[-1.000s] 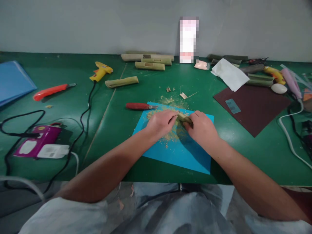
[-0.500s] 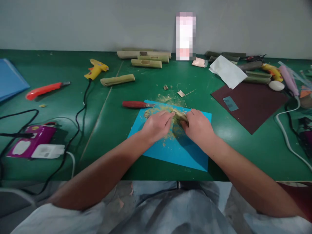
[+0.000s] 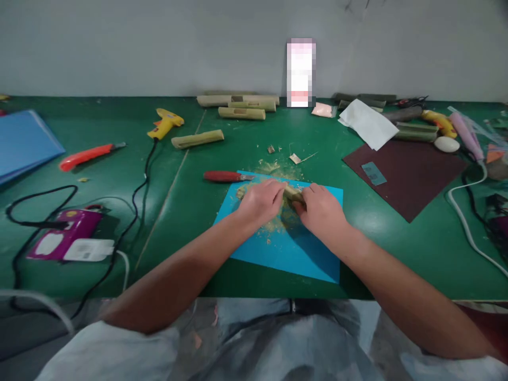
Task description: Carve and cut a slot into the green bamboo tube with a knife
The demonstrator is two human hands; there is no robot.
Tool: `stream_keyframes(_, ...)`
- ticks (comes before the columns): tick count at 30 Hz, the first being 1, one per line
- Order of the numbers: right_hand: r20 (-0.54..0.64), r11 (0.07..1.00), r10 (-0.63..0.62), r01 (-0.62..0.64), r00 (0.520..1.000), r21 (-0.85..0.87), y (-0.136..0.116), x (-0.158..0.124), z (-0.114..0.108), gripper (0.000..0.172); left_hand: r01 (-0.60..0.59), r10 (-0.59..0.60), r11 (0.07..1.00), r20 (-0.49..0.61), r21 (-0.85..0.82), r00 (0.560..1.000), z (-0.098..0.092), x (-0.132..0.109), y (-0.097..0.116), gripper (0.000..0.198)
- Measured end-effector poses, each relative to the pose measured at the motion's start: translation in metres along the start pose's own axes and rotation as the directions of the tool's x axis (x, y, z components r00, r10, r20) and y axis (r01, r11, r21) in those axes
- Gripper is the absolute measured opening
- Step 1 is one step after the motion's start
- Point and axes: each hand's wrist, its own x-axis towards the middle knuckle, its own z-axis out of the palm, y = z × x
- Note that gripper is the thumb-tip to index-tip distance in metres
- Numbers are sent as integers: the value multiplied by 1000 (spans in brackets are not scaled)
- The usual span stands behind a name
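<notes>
A short bamboo piece (image 3: pixel 292 194) lies between my hands, above the blue sheet (image 3: pixel 289 259). Fingers of my right hand (image 3: pixel 323 206) are wrapped round its right end. My left hand (image 3: pixel 262 201) is closed in a pinch at the left end; what its fingertips hold is hidden. Pale shavings and dust (image 3: pixel 273 225) cover the sheet under both hands. Just beyond my left hand, a red-handled tool (image 3: pixel 223 176) lies with its metal end over the sheet's far edge. Small bamboo chips (image 3: pixel 295 158) are scattered past the sheet.
Left stand a yellow glue gun (image 3: pixel 164 125), a red utility knife (image 3: pixel 89 156) and a purple power strip (image 3: pixel 67 233) with cables. Cut bamboo tubes (image 3: pixel 242 113) lie at the back. To the right are a dark brown sheet (image 3: pixel 408 180), white paper (image 3: pixel 369 124) and a pink tool (image 3: pixel 467 135).
The camera view has tilted up and shifted slightly, so the table sits lower in the picture. Both hands stay at the bamboo piece, with only a slight shift of the fingers.
</notes>
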Motion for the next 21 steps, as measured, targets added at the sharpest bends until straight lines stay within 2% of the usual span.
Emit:
stream_keyframes(8,-30,999,25,-23,999,42,2,-4,4,12,35,-35,999,-10,7,999,-4,0,-3,27)
stream_keyframes(11,-59,997,47,-43,997,64,2,-6,6,11,22,-22,1000,1,5,1000,-5,-1,-4,27)
stream_keyframes(18,-21,997,53,-51,998,54,0,-2,0,12,29,-29,1000,-11,-8,1000,-4,2,-2,26)
stream_keyframes(21,-53,998,41,-38,998,55,1,-2,2,10,7,-7,1000,2,8,1000,-5,-2,1,28)
